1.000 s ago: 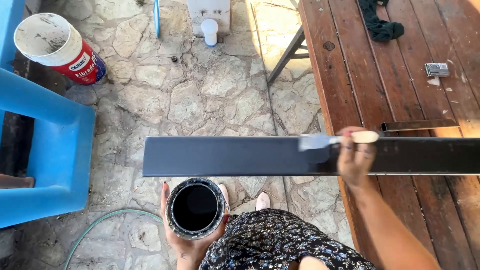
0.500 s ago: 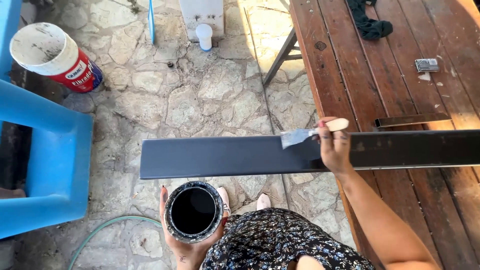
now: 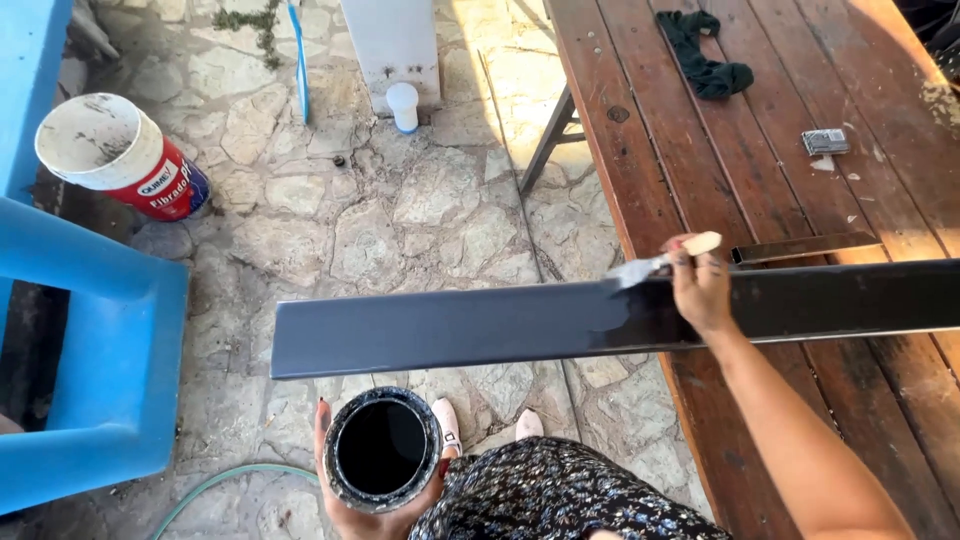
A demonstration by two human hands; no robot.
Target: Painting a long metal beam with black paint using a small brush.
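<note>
While the right hand (image 3: 700,290) grips a paintbrush (image 3: 660,262) on the dark board (image 3: 450,325), left hand (image 3: 375,505) cupping an open paint can (image 3: 382,462) from below.

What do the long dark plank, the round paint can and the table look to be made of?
The long dark grey plank has flat faces and straight edges under a smooth coat of paint, glossier near the brush; probably wood, but the paint hides it. The round black-coated paint can looks like metal, with a thin rolled rim. The brown table is varnished wooden boards with visible grain and knots.
</note>
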